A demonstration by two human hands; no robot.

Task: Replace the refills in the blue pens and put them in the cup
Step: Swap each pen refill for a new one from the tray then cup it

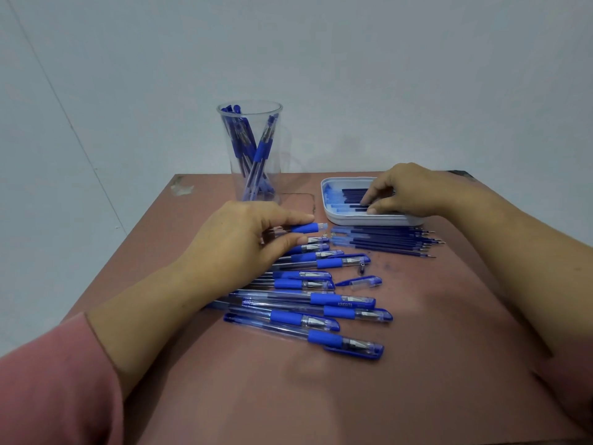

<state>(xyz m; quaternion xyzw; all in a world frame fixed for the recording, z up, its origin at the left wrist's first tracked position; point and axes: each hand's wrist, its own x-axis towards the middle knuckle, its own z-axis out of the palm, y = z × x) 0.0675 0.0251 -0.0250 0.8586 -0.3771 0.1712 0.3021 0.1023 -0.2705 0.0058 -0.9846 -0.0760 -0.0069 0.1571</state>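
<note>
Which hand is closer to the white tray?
Right. The right hand reaches into the white tray, fingers on the refills. The left hand is off to its left, holding a pen.

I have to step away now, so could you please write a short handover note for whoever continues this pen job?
Left hand: holds an uncapped pen barrel over the row of pens.
Right hand: fingertips picking at the refills in the white tray; nothing lifted clear yet.
Loose refills lie on the table just in front of the tray; whether they are old or new cannot be told.
A loose cap lies right of the pens.
Done: several pens stand in the clear cup.
Left: about a dozen pens on the table.
</note>
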